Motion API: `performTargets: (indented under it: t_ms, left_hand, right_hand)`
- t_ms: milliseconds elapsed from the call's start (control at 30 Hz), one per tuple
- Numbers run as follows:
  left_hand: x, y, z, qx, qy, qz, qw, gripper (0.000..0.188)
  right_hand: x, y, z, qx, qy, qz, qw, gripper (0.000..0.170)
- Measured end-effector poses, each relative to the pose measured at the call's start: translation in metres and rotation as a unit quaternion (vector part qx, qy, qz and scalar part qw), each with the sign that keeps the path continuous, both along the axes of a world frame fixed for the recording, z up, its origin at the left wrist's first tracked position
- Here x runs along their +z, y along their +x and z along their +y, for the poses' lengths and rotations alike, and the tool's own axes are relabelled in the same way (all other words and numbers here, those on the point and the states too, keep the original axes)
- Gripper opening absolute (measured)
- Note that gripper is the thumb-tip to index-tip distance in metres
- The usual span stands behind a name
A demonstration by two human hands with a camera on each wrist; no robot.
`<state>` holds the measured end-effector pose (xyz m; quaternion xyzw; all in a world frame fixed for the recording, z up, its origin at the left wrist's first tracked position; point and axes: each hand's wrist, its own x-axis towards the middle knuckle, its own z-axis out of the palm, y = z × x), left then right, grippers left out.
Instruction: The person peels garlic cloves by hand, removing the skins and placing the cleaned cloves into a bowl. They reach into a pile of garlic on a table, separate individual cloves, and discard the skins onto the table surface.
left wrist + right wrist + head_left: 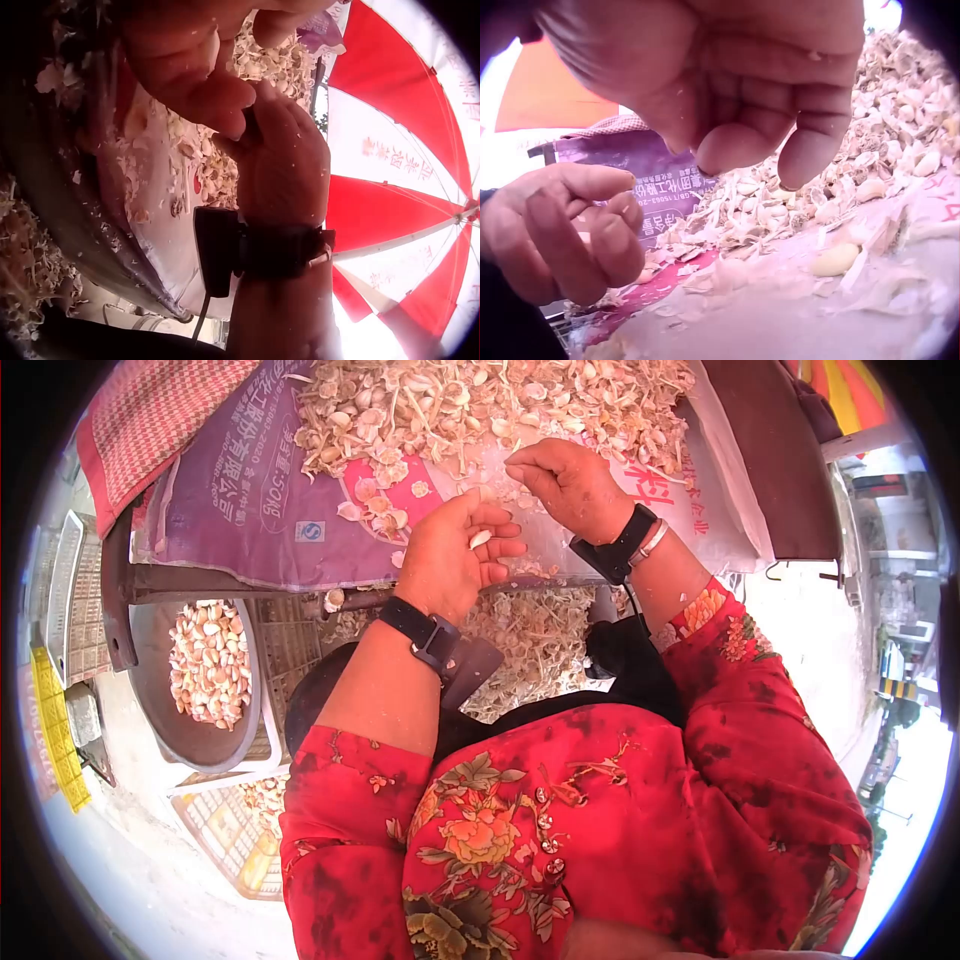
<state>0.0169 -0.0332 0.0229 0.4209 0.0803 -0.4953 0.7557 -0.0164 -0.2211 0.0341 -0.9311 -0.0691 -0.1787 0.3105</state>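
Observation:
A pale garlic clove [481,539] lies against the curled fingers of my left hand [450,555], palm side up near the table's front edge. The same clove [214,54] shows between the fingers in the left wrist view. My right hand [585,488] hovers just beyond, over the sack-covered table, its fingers [810,159] curled downward and nothing visible in them. Behind both hands spreads a heap of garlic cloves and dry skins [480,405]. A peeled clove [835,260] rests on the sheet below the right hand.
The purple printed sack [240,500] covers the table's left side. Lower left, a dark basin [215,745] contains many cloves, beside a plastic crate [215,825]. Loose skins [530,640] lie below the table edge. A red-and-white umbrella [405,82] is overhead.

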Motion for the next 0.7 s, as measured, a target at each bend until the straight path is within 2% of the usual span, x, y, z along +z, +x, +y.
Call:
performTargets:
  t_ms: [33,100,200,333,433,533,700]
  left_hand:
    - [-0.004,0.001,0.000,-0.001,0.012,-0.004,1.000,0.038]
    - [-0.007,0.003,0.000,-0.003,0.026,-0.012,1.000,0.035]
    - [-0.003,0.001,0.000,-0.006,0.030,-0.022,0.999,0.031]
    - [-0.001,0.000,0.003,0.004,0.033,-0.035,0.999,0.026]
    - [0.000,-0.001,0.001,0.004,0.038,-0.052,0.998,0.024]
    - [-0.001,-0.004,-0.003,0.002,0.048,-0.060,0.997,0.023]
    - [-0.007,-0.008,-0.010,-0.013,0.066,-0.071,0.995,0.024]
  right_hand:
    - [-0.009,0.015,-0.009,-0.031,0.021,0.027,0.999,0.015]
    - [-0.018,0.041,-0.027,-0.065,-0.091,0.015,0.994,0.020]
    - [-0.034,0.075,-0.039,-0.073,-0.179,0.097,0.976,0.026]
    - [-0.043,0.084,-0.036,-0.077,-0.234,0.128,0.961,0.022]
    - [-0.039,0.075,-0.040,-0.054,-0.170,0.120,0.977,0.023]
    - [-0.016,0.054,-0.039,-0.099,-0.145,0.277,0.945,0.036]
    - [-0.022,0.017,-0.048,-0.116,-0.070,0.193,0.972,0.040]
